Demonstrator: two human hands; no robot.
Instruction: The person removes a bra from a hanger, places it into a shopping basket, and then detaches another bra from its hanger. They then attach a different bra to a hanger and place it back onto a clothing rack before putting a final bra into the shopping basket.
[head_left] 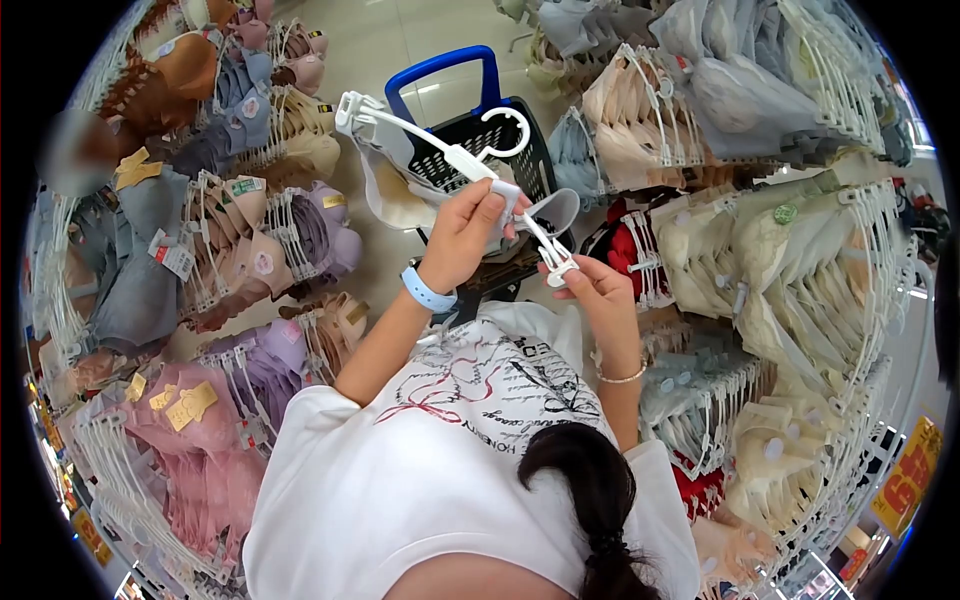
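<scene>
The left hand's (462, 238) fingers (490, 208) are closed around the middle of a white hanger (440, 148). The right hand's (600, 298) fingertips (572, 282) pinch the clip at the hanger's lower end. The hanger is at the upper centre of the frame, tilted, and a pale bra (395, 195) hangs from its far clip. Just behind it is a black basket (470, 135) with a blue handle, on a shiny beige floor (400, 40). Racks (800, 260) full of bras fill the left and right sides of the frame.
</scene>
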